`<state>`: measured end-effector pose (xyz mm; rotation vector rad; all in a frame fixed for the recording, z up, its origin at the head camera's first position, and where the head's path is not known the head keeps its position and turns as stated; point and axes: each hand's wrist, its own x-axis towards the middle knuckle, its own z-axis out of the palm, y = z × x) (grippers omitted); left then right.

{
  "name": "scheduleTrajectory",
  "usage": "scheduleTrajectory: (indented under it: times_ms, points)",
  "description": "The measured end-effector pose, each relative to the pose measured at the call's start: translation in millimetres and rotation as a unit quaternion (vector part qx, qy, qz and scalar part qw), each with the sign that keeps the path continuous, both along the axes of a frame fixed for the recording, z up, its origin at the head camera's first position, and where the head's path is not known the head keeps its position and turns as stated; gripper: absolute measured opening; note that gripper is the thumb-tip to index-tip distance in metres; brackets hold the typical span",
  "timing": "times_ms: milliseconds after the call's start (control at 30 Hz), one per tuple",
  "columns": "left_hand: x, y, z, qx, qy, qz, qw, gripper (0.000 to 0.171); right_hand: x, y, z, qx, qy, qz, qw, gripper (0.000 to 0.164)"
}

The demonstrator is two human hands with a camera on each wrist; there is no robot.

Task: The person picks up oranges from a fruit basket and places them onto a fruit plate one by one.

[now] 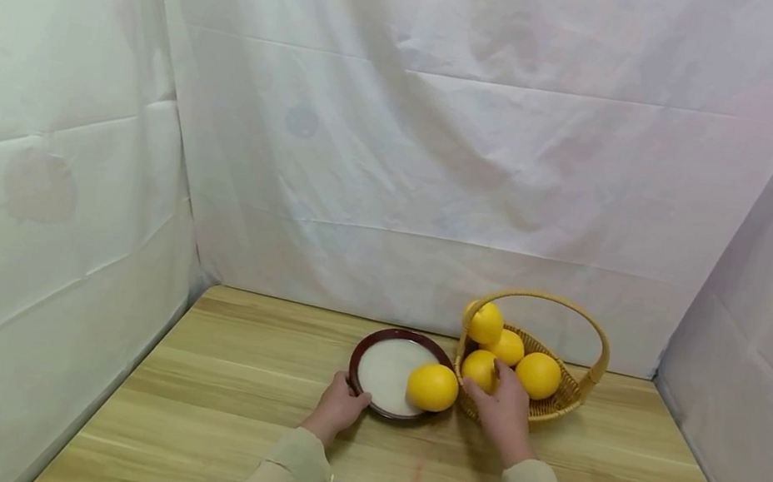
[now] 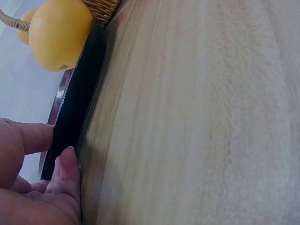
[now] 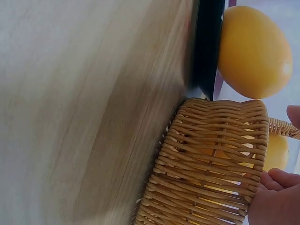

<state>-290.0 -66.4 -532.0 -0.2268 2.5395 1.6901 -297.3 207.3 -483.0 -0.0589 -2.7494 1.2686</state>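
My left hand [image 1: 339, 406] grips the near left rim of a round plate [image 1: 360, 355] with a dark red-brown edge and a white middle. In the left wrist view, the plate's dark outer side [image 2: 82, 93] shows between thumb and fingers. One orange [image 1: 432, 387] sits on the plate's right side. My right hand [image 1: 507, 412] reaches over the near edge of a wicker basket [image 1: 570, 395]. Its thumb and fingers hold an orange [image 1: 478, 368] at the basket's left end. Around it in the basket are more oranges [image 1: 538, 375], one leaning high beside the handle [image 1: 550, 297].
The basket stands right beside the plate on a wood-grain table [image 1: 214, 416]. White cloth [image 1: 445, 158] hangs behind the table and along both sides. The arched basket handle rises above the oranges.
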Motion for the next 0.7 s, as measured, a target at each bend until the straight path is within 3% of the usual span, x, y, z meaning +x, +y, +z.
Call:
scheduleTrajectory:
  times_ms: [700]
  points:
    - [-1.3,-0.4,-0.3,0.002,-0.005,0.002,1.0000,0.052,-16.8,3.4,-2.0,0.025,-0.009,-0.012,1.000,0.080]
